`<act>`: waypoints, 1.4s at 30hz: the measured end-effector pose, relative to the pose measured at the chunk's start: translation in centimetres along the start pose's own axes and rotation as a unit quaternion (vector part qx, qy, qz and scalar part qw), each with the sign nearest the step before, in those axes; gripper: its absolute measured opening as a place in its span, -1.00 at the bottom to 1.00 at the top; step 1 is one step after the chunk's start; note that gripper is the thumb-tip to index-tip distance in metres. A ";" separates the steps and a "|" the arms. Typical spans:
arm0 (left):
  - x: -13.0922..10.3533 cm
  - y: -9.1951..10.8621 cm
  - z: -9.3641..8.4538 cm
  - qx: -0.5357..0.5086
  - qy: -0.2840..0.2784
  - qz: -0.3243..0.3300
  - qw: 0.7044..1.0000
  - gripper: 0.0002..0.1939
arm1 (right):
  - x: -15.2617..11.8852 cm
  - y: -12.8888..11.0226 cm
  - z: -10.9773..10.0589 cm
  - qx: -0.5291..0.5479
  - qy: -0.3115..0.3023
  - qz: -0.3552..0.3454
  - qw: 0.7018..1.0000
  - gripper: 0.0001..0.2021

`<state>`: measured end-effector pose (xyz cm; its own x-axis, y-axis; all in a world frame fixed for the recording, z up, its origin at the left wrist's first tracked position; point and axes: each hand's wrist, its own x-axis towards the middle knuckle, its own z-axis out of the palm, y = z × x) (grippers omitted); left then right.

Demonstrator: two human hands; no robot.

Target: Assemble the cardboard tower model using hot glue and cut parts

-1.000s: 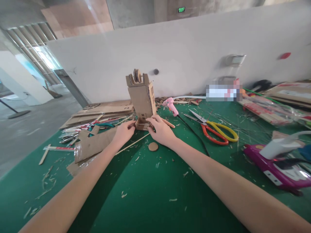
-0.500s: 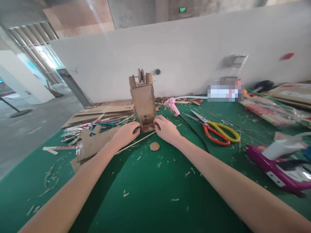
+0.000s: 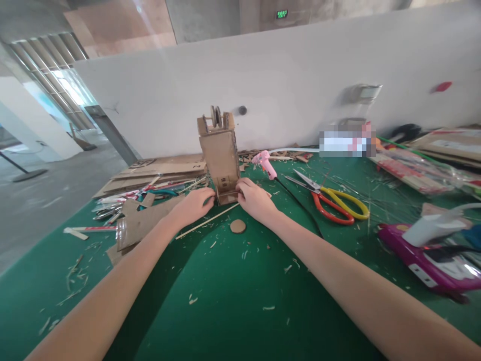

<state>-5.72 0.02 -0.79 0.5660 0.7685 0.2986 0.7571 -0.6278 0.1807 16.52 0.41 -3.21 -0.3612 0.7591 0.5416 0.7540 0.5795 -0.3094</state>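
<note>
A tall cardboard tower stands upright on the green table, with a small pulley wheel on an axle across its top. My left hand is closed at the lower left corner of the tower's base. On the opposite corner, the fingers of my right hand pinch the base's right side. Between and below the hands, a thin wooden stick lies slantwise on the table. A round cardboard disc rests flat just in front of the tower.
Right of the tower lie a pink glue gun with a black cord, and scissors with red and yellow handles. A purple power strip sits farther right. Cardboard sheets and pieces are piled at left; a white wall stands behind.
The view has shifted very slightly. Both hands stay at the tower's base, and the tower stands as before.
</note>
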 end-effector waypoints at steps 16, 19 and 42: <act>-0.3 -0.1 0.5 -0.049 0.068 -0.021 0.996 -0.76 | 0.0 0.2 0.0 -0.015 -0.019 0.013 1.000 -0.72; -0.5 0.3 0.5 -0.041 0.059 -0.018 0.997 -0.81 | -0.1 0.1 0.1 -0.026 -0.015 0.006 1.000 -0.70; -0.3 -1.2 -1.4 -0.078 -0.099 -0.049 0.991 -0.59 | -0.5 -0.5 0.1 -0.061 -0.013 0.007 0.998 -0.78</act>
<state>-7.24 0.40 0.27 0.5566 0.8264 0.0854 0.7608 -0.5483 0.3471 16.27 -0.21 -3.36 -0.3632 0.7751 0.5171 0.8199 0.5295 -0.2179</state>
